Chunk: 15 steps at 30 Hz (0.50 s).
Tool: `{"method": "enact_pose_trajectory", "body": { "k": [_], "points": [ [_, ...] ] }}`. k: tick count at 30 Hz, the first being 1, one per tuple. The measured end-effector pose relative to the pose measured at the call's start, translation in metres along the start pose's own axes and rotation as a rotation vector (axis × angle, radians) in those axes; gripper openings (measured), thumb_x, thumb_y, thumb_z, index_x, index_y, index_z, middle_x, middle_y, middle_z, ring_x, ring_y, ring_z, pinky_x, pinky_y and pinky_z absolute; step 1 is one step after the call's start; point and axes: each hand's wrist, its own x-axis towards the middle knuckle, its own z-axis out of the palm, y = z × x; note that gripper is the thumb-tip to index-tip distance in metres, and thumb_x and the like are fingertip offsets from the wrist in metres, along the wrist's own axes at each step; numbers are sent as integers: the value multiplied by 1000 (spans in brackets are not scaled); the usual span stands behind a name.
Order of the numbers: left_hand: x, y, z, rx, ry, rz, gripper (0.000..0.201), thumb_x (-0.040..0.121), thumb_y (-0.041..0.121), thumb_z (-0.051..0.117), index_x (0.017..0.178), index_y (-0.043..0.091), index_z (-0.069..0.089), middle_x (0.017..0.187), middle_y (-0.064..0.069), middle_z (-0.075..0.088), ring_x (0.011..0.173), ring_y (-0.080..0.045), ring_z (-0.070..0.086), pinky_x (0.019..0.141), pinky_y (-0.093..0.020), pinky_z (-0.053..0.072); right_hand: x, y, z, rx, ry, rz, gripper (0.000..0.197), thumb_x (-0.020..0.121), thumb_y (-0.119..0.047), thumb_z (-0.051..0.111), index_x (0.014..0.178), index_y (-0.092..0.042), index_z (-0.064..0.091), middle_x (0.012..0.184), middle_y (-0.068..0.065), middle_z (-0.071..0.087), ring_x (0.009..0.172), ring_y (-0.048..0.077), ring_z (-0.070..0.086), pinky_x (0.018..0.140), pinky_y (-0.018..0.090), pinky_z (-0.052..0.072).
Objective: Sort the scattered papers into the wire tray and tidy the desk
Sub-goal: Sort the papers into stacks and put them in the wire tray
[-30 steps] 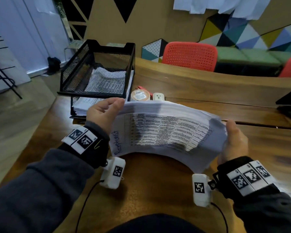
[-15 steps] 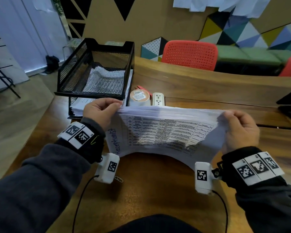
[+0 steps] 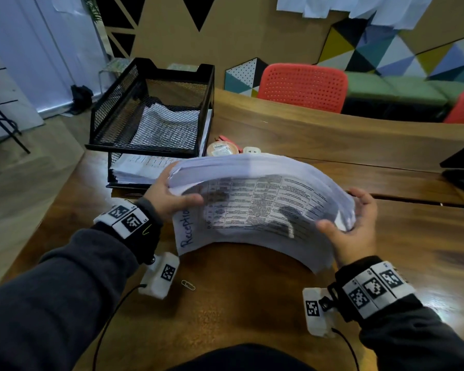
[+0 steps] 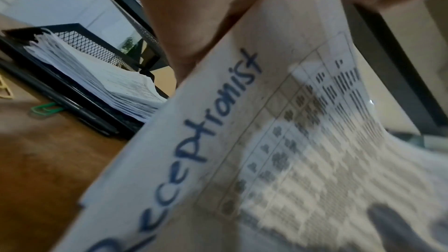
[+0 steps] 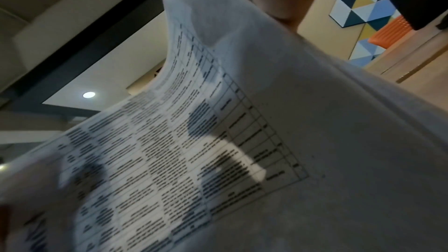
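While both of my hands are clamped on it, the stack of papers [image 3: 255, 202] hangs arched above the desk [image 3: 252, 303], its middle bowed upward and its near edge drooping toward me. My left hand [image 3: 169, 199] grips the left end, thumb laid across the top sheet and the fingers tucked out of sight underneath; the left wrist view shows that thumb pressing just above the blue handwritten word running along the sheet's margin. My right hand [image 3: 351, 226] holds the right end, thumb on the printed face and fingers curled round the far edge of the pile. The top sheet carries a printed table, blurred in both wrist views.

Just beyond my left hand stands the wire tray [image 3: 156, 108], a black mesh unit with two tiers. Its upper tier holds some white paper lying crumpled in the bottom, and its lower tier holds a thick pile of sheets [image 4: 97, 81]. A green paper clip [image 4: 46, 109] lies on the wood at the tray's foot. Right of the tray, partly hidden by the raised stack, sit a roll of tape [image 3: 221, 149] and a white socket block [image 3: 251, 150]. A silver paper clip [image 3: 188, 285] lies on the desk near my left wrist.
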Motion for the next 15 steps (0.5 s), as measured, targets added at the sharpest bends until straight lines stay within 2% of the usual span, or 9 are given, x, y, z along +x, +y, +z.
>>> {"method": "enact_pose_trajectory", "body": {
  "k": [2, 4, 5, 7, 8, 10, 11, 13, 15],
  "points": [
    [-3, -3, 3, 237, -20, -7, 80, 48, 33, 86, 117, 11, 52, 98, 2, 66, 87, -8, 64, 77, -23, 57, 1, 1, 4, -183, 39, 43, 71, 58, -17, 88, 112, -31, 45, 100, -16, 56, 91, -5, 60, 82, 20, 50],
    [-7, 0, 14, 361, 99, -33, 27, 76, 14, 71, 96, 13, 53, 77, 9, 57, 69, -3, 54, 56, -1, 48, 5, 0, 9, -316, 111, 100, 36, 72, -11, 78, 86, -33, 52, 90, -7, 59, 96, 19, 65, 83, 32, 51],
    [-9, 0, 19, 405, 139, -47, 13, 84, 9, 61, 87, 16, 51, 70, 10, 50, 63, -5, 48, 46, 1, 41, 6, 0, 9, -322, 140, 161, 30, 76, -10, 74, 76, -31, 52, 86, -2, 59, 97, 31, 64, 85, 36, 50],
    [-14, -2, 22, 354, 186, -26, 13, 88, 6, 55, 81, 16, 53, 70, 6, 51, 60, -6, 47, 40, -2, 38, 9, -1, 7, -159, 232, 274, 23, 75, -12, 76, 76, -25, 57, 82, 0, 63, 96, 32, 64, 88, 41, 51],
    [-16, -1, 18, 248, 241, 1, 7, 87, 4, 56, 89, 10, 59, 78, 1, 57, 62, -3, 51, 43, -2, 39, 9, -2, 4, -51, 255, 316, 23, 68, -19, 81, 78, -22, 61, 79, -2, 66, 93, 28, 66, 85, 40, 53],
    [-16, -2, 13, 126, 267, 67, 28, 83, 7, 61, 106, -9, 59, 96, -11, 61, 74, 4, 61, 56, 0, 41, 5, -6, -3, 51, 215, 305, 51, 41, -48, 87, 80, -22, 66, 76, -4, 72, 83, 14, 70, 71, 28, 58],
    [-16, -4, 8, 63, 220, 108, 36, 78, 16, 65, 104, -9, 60, 96, -15, 63, 78, 7, 62, 61, -2, 42, 3, -8, -6, 53, 199, 278, 58, 33, -53, 85, 80, -24, 67, 78, -10, 74, 78, 7, 70, 66, 23, 58],
    [-19, -6, 0, -69, 177, 83, 40, 55, 25, 81, 84, 11, 57, 82, -4, 65, 67, 9, 62, 56, -13, 49, -1, -15, -5, 88, 145, 193, 35, 47, -40, 82, 76, -26, 67, 74, -15, 73, 70, 2, 69, 60, 18, 56],
    [-20, -7, -7, -148, 168, 85, 61, 34, 40, 88, 77, 19, 50, 73, 8, 68, 65, 1, 65, 52, -18, 52, 0, -21, -1, 166, 136, 141, 14, 68, -33, 78, 70, -25, 67, 65, -10, 71, 60, 3, 66, 52, 19, 53]
  ]
}}
